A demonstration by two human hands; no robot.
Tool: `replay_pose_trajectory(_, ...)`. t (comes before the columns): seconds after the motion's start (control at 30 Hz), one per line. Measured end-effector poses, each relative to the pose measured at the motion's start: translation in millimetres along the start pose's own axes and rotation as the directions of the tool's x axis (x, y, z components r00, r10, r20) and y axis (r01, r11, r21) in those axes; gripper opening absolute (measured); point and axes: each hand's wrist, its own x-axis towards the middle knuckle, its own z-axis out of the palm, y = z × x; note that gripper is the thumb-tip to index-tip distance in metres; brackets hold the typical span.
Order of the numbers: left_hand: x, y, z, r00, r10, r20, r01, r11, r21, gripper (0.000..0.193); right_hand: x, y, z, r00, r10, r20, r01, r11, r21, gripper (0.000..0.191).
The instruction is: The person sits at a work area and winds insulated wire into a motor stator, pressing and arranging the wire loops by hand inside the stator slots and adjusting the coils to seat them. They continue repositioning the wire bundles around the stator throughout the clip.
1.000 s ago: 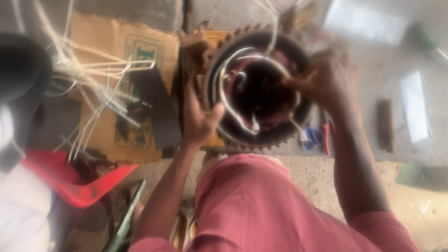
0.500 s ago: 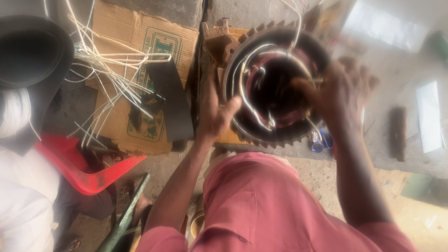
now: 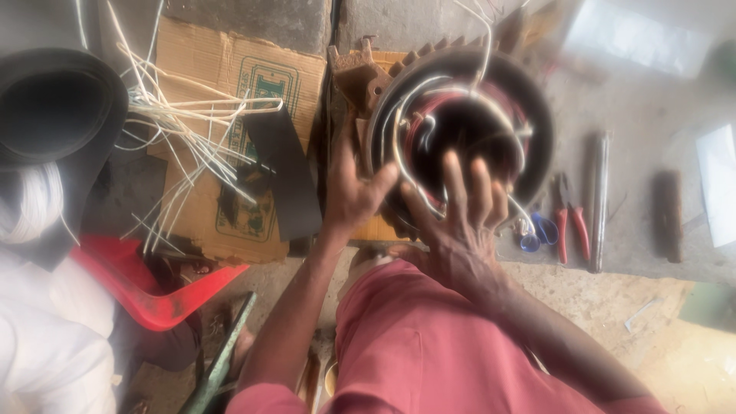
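Covering the lower rim of the motor stator (image 3: 460, 130), the right hand (image 3: 460, 222) spreads open-fingered over its blurred windings; the left hand (image 3: 353, 192) grips the left rim. Pliers (image 3: 571, 218) and scissors (image 3: 537, 230) lie right, cardboard (image 3: 222, 153) left

The right hand (image 3: 464, 218) covers the lower rim of the round motor housing (image 3: 460, 130), so whether its fingers close on a wire there cannot be told. The left hand (image 3: 353, 192) hides the housing's left edge. The housing itself is smeared by blur, and its windings run together. The black roll (image 3: 54, 115) and the white cloth (image 3: 46, 337) are cut off at the left edge. The pale sheet (image 3: 721, 184) runs off the right edge.
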Motion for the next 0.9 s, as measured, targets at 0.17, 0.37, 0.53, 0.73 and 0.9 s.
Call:
replay_pose_trajectory(0.17,0,-8,0,0.995,0.082,-0.053,-0.078,0.995,0.066,0.082,-4,3,10,1.0,0.009,-0.011,-0.01,0.999,-0.041,0.084)
replay_pose_trajectory(0.37,-4,-11,2,0.998,0.027,-0.06,-0.025,0.999,0.035,0.085,-4,2,9,1.0,0.022,-0.003,-0.022,0.997,-0.068,0.083)
replay_pose_trajectory(0.53,-3,-8,2,0.998,-0.034,-0.059,0.035,0.999,0.015,0.088,0,1,-1,0.998,0.036,0.052,-0.036,0.999,0.004,0.086)
replay_pose_trajectory(0.73,-1,-5,-1,1.0,-0.029,-0.006,0.029,1.0,0.003,0.09,6,-1,-6,0.997,0.045,0.067,-0.05,0.997,0.067,0.088)
replay_pose_trajectory(0.9,-1,-1,1,0.997,-0.075,-0.009,0.075,0.997,-0.028,0.09,4,0,1,0.998,0.046,0.036,-0.046,0.999,0.016,0.088)
